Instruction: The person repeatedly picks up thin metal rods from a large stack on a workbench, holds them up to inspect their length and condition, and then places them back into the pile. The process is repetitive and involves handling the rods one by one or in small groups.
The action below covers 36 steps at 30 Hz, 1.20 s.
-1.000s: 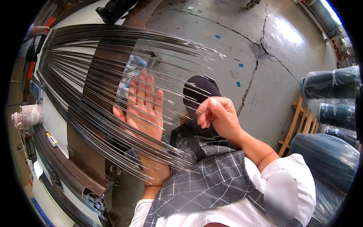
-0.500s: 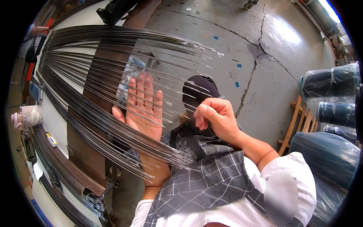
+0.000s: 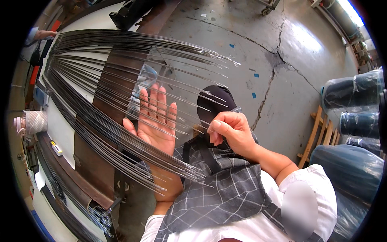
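Note:
Many long, thin dark wires fan out from the left, in an upper bundle (image 3: pixel 125 38), a lower bundle (image 3: pixel 109 120) and looser strands between. Palm up beneath the loose strands, my left hand (image 3: pixel 155 131) has its fingers stretched; several strands cross over it. My right hand (image 3: pixel 234 131) pinches the tip of one loose wire between thumb and forefinger, its other fingers curled. The remaining wire tips hang free. A co-worker's hand (image 3: pixel 46 34) is by the wires' far end at the upper left.
Below the wires runs a white and brown worktable (image 3: pixel 86 161) with a small yellow-and-white box (image 3: pixel 56 148) on it. A white spool (image 3: pixel 36 122) stands at left. Plastic-wrapped rolls (image 3: pixel 348 161) and a wooden pallet (image 3: pixel 316 133) are at right, on a cracked grey floor (image 3: pixel 225 24).
The whole view has shifted slightly, so the table and wires sit a little further right and lower. Both hands keep nearly the same pose, and the right pinch stays on the wire.

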Tool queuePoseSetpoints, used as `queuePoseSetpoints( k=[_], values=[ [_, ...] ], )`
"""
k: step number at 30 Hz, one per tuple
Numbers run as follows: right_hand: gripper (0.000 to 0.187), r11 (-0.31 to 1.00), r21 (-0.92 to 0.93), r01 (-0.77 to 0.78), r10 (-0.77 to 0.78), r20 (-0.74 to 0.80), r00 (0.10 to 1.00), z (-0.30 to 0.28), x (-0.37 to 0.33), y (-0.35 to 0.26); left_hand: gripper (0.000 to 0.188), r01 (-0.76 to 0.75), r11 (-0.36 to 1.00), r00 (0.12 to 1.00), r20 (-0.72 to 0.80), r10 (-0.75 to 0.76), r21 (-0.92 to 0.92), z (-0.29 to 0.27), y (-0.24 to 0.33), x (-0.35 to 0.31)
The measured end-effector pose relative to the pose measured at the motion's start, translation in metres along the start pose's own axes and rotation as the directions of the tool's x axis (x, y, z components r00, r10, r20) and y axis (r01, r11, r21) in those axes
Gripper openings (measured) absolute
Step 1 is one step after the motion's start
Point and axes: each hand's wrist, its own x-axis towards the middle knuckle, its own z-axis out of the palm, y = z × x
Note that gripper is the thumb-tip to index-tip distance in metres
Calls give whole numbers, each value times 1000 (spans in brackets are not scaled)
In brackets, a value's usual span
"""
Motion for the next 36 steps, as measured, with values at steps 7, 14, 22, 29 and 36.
queuePoseSetpoints(
  k=[7,14,22,29,36],
  values=[
    [23,1000,-15,-21,21,-1,1000,0,1,-1,74,-30,999,999,-43,30,14,4,-2,-1],
    [31,994,93,61,-60,-8,998,-9,7,6,74,-15,1000,1000,-27,16,11,4,-4,1],
    [22,997,15,79,-73,-233,970,-11,21,0,81,34,999,999,-8,-34,-28,-1,-2,8],
    [24,990,73,122,-108,-174,979,-11,21,1,80,62,998,997,38,-62,-6,-3,-4,13],
    [25,990,59,128,-120,-123,985,-15,18,2,79,60,998,998,29,-61,3,-3,-6,13]
  ],
)
